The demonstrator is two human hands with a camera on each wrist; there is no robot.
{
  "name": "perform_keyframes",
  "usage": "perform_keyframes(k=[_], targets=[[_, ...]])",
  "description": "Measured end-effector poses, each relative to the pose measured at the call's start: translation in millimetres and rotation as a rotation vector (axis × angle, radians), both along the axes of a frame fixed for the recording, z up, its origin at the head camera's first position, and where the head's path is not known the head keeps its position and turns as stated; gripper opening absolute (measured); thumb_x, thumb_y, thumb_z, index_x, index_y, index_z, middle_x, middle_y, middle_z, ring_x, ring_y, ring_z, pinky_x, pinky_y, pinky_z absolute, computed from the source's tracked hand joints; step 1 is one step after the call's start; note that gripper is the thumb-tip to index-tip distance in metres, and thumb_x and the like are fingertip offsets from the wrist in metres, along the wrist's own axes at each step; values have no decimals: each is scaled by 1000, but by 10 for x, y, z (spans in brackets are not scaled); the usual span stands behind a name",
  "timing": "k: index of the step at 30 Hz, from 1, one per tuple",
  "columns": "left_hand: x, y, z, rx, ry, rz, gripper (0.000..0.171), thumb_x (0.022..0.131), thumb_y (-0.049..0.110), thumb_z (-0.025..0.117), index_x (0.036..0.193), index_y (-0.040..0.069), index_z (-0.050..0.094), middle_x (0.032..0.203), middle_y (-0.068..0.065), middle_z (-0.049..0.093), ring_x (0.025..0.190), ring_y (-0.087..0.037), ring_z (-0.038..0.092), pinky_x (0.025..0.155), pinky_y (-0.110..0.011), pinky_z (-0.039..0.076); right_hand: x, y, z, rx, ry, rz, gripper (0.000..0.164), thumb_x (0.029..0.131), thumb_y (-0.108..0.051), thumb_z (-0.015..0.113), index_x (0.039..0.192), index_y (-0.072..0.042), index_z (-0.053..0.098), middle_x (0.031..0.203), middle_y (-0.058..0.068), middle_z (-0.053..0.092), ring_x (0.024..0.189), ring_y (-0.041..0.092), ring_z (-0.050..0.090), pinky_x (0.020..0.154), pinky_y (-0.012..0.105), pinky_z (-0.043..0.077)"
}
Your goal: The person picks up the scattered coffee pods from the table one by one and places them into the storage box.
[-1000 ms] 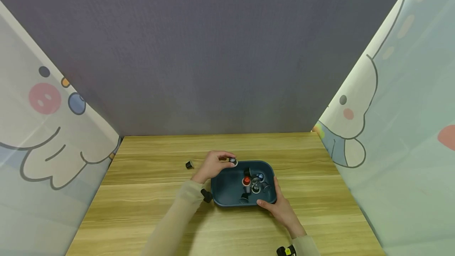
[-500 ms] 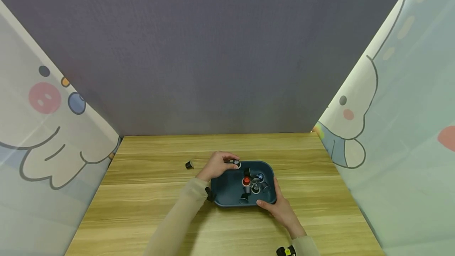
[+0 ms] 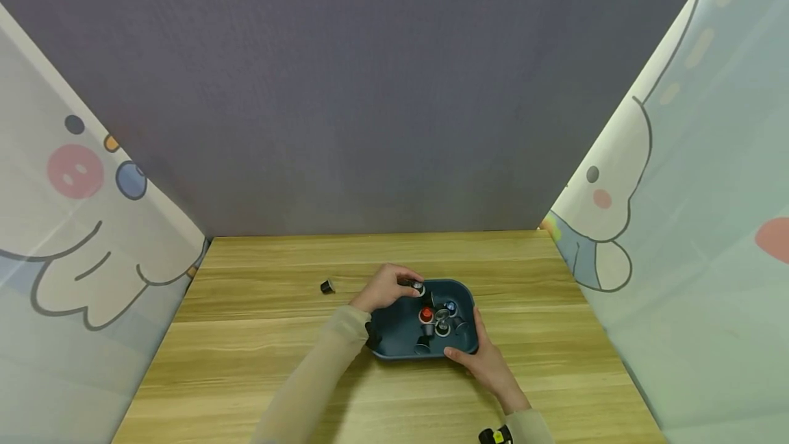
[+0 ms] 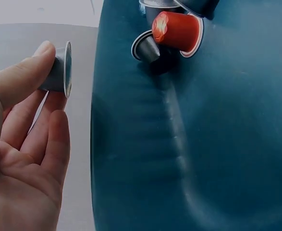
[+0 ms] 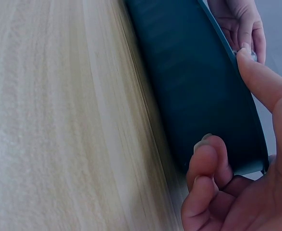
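Observation:
My left hand (image 3: 385, 288) pinches a dark coffee capsule (image 4: 58, 72) between thumb and fingers, its pale rim facing away from the palm. In the head view, that capsule is at the back rim of a dark blue-green plastic bin (image 3: 391, 334). Several capsules lie jumbled in the bin's right half, among them a red one (image 3: 427, 314) and a grey one (image 4: 146, 47). At the bin's front right corner, my right hand (image 3: 487, 358) grips it, thumb on the front rim and fingers along the right side.
One dark capsule (image 3: 327, 287) lies on its side on the wooden table (image 3: 259, 334), left of the bin. A grey partition (image 3: 370, 122) rises behind the table, and printed curtains (image 3: 696, 156) hang at both sides.
My left hand has moved a little to the right along the bin's back rim, carrying the capsule. The right hand and the bin stay in place.

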State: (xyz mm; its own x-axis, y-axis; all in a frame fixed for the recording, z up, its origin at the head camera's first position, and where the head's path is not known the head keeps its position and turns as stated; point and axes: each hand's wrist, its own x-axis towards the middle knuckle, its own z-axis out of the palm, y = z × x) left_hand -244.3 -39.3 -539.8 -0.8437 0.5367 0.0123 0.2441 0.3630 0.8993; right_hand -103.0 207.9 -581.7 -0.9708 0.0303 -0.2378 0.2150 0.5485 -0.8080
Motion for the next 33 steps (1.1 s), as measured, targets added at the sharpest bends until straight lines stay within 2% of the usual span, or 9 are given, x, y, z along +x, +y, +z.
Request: perform_keyframes(k=[4,8,16,23,24,26,29,31,33], targets=[[-4,33,-8,-17,-16,-12,30,87,12,79,117,8,75,111,4,72,101,-14,66,86,-36,55,-11,-4,-11,0,2,-11,116,81,-43,83,162,-21,3,141,36,44,99,37,62,85,51,49],[-16,59,-27,-24,-17,-24,29,87,12,79,116,10,76,111,4,72,102,-14,66,87,-36,55,-11,1,-4,13,19,-4,116,81,-43,82,162,-19,3,145,38,38,113,45,57,94,60,46],[-69,92,-93,-37,-23,-56,30,86,6,79,115,9,76,113,4,72,107,-15,65,89,-35,54,3,-2,-9,6,10,-2,115,81,-43,82,162,-20,3,146,38,37,118,49,55,94,61,45],[-95,106,-87,-125,-24,-73,30,83,3,80,111,15,78,112,6,71,103,-15,64,83,-31,55,-4,3,-30,6,11,4,116,81,-45,82,162,-20,2,147,37,36,119,47,54,96,61,44],[-100,110,-93,-133,-27,-77,30,83,3,80,110,15,78,111,6,71,101,-15,65,81,-30,55,-5,5,-33,5,9,3,116,81,-44,82,162,-20,2,147,37,36,117,45,56,95,59,46],[-103,119,-98,-143,-41,-93,29,82,2,81,109,14,78,109,5,72,98,-14,66,78,-29,56,-10,6,-36,-15,-6,-5,116,81,-43,83,162,-22,2,140,37,45,101,42,62,85,53,50],[-102,131,-108,-162,-57,-121,29,82,1,81,107,14,78,106,5,72,94,-12,67,75,-27,56,-14,9,-34,-31,-16,-11,117,80,-42,83,162,-22,2,137,35,48,86,34,62,75,44,50],[-96,137,-109,-184,-56,-139,29,81,0,81,107,14,78,104,6,72,92,-10,67,74,-26,56,-16,14,-33,-39,-21,-11,117,80,-42,83,162,-22,2,137,35,47,82,33,60,72,41,48],[-92,143,-114,-223,-34,-154,30,81,0,81,107,15,78,102,8,72,90,-7,66,73,-25,55,-13,19,-30,-28,-12,-5,117,81,-42,83,162,-21,2,145,36,40,89,32,58,77,41,47]])
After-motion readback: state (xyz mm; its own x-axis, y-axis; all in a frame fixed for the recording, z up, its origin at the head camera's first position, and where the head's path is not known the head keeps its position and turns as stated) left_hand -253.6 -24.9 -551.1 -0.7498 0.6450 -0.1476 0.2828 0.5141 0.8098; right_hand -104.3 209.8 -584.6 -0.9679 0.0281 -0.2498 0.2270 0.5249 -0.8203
